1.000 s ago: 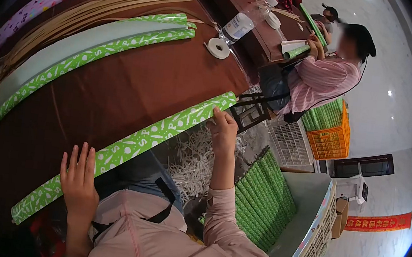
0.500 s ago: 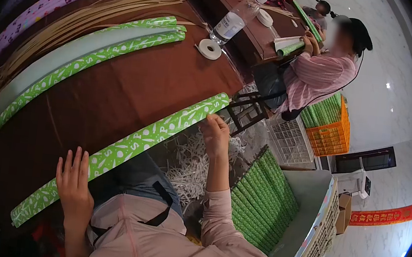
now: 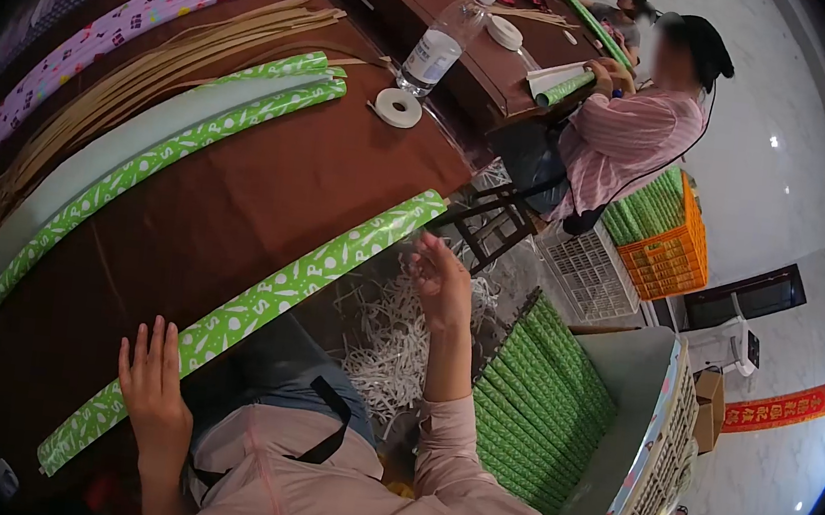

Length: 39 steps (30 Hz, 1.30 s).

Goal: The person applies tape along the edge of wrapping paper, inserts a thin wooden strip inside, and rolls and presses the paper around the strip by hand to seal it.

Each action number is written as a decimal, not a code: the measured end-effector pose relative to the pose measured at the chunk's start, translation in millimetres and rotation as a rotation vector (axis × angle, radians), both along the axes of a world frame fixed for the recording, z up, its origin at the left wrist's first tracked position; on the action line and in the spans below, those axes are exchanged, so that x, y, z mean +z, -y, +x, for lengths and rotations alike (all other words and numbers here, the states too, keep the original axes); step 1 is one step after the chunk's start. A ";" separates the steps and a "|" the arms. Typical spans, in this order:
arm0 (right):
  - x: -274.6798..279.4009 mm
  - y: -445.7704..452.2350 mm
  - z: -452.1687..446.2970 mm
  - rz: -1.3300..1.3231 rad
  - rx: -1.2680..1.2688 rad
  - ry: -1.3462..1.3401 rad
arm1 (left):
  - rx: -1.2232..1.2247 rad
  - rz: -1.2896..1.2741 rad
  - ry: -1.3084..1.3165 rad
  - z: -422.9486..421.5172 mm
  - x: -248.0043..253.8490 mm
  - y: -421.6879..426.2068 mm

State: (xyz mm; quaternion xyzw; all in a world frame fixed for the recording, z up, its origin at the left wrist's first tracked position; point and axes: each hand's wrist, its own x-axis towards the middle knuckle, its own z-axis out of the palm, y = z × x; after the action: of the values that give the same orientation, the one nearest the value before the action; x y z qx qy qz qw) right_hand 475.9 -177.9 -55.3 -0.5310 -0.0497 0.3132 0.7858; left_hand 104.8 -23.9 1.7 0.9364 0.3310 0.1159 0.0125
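Note:
A long green roll of wrapping paper [image 3: 306, 269], printed with white letters and shapes, lies slantwise along the near edge of the brown table. My left hand [image 3: 157, 397] rests flat on its lower left part, fingers stretched out. Just off the roll's upper right part, my right hand [image 3: 442, 283] hovers with loosely curled fingers and nothing visible in it. Farther back on the table are more green printed sheets [image 3: 168, 139] with a pale underside, partly curled.
Behind those sheets lie thin wooden strips [image 3: 161, 65] and a purple patterned roll [image 3: 126, 21]. A tape roll [image 3: 398, 108] and a plastic bottle [image 3: 434, 56] stand at the right. Shredded paper [image 3: 385, 330] and a crate [image 3: 646, 473] of green rolls sit below. Another person [image 3: 637, 130] handles green paper.
My right hand has come away from the roll's edge, its fingers loosening. My left hand stays on the roll. The whole view has shifted slightly.

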 end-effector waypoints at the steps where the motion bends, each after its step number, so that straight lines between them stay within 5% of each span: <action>1: 11.1 -7.4 2.9 -0.013 -0.086 -0.026 | -0.002 0.005 0.001 -0.7 -2.0 -0.1; 7: 29.9 -25.4 41.1 -0.316 -0.118 0.259 | -0.017 0.012 0.041 -0.4 -4.4 2.1; 20: 47.7 -39.4 38.4 -0.187 -0.034 0.296 | -0.068 0.113 0.107 -18.0 7.5 -2.6; 39: 42.5 -43.5 40.8 -0.241 0.085 0.385 | 0.006 -0.115 0.205 -38.1 7.9 -18.3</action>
State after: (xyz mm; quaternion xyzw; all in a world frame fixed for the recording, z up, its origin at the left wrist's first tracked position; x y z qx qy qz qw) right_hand 516.7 -134.4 -12.9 -0.6685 -0.1833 0.2425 0.6788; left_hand 66.7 -5.6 9.7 0.9163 0.3369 0.1921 0.0996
